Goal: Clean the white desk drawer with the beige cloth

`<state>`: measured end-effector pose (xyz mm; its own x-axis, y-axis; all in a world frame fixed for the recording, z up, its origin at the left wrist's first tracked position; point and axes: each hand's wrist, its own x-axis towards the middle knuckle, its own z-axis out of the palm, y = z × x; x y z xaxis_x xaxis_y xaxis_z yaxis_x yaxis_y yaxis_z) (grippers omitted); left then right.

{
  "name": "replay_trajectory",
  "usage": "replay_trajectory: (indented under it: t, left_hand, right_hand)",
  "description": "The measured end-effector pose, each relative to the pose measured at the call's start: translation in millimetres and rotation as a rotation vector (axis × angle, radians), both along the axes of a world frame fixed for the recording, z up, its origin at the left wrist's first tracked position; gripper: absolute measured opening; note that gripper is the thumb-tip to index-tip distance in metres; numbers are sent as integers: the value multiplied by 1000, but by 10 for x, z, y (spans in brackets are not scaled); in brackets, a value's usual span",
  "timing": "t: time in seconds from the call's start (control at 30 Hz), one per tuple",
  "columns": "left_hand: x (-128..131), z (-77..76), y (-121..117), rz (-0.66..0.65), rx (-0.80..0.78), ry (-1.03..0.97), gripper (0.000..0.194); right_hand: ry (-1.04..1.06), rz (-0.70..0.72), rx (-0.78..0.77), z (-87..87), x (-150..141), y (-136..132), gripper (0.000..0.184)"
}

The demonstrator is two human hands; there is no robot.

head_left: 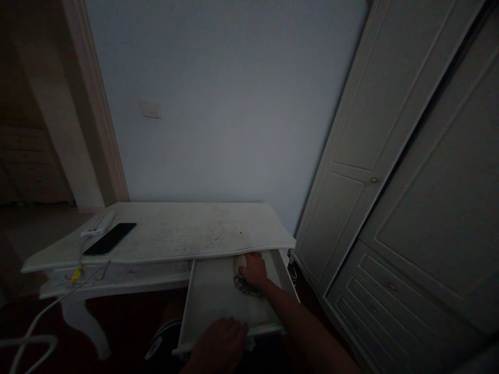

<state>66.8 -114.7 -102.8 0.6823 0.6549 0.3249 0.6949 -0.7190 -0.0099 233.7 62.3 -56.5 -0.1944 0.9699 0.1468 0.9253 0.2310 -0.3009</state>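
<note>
"Where do we have our hands?"

"Our right hand (255, 269) is inside the pulled-out drawer (212, 291), near its back. The fingers are curled, with the thumb side against a pale cloth-like piece (240, 264), and we seem to have hold of it. Our left hand (220, 343) lies at the drawer's front edge with bent fingers; whether it grips the edge, we cannot tell."

"And the dark patterned piece (247, 287) below the right hand?"

"It lies on the drawer bottom. In this dim light, we cannot say if it belongs to the same cloth."

"How will they handle?"

"We judge the pale piece to be light and soft, not fragile, so it is best taken in a bunch from above. The drawer looks stiff and rather heavier; we would hold it by the middle of its front edge."

"Let us count."

"We count two hands, one pulled-out drawer, one pale piece and one dark piece. On the white desk (187, 223) there is one smartphone (111, 239), and two small dark specks near the drawer. One yellow tag (76, 275) hangs at the desk's left front, and one wall switch (151, 109) is above."
</note>
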Motion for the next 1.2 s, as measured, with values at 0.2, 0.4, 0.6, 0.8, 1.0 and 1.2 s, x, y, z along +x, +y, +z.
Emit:
replay_trajectory:
  t: [0.2, 0.4, 0.6, 0.8, 1.0, 1.2]
  left_hand:
    - [27, -63, 53, -2, -10, -7, 39]
    - [37, -219, 113, -11, 16, -33, 31]
    - [40, -181, 98, 6, 29, -47, 25]
    - [52, -21, 60, 17, 37, -3, 34]
    - [37, -62, 58, 19, -34, 61, 46]
    - [41, -182, 81, 23, -3, 93, 49]
  right_hand:
    - [3, -2, 4, -62, -411, -19, 58]
    - [9, 331, -53, -156, -1086, -142, 69]
    - [-29, 779, -118, -206, -1069, -262, 69]
    - [57, 1044, -245, -124, -404, -249, 53]
    - [153, 710, -373, 34, 287, -17, 67]
    - [87, 394, -261, 146, 408, 147, 43]
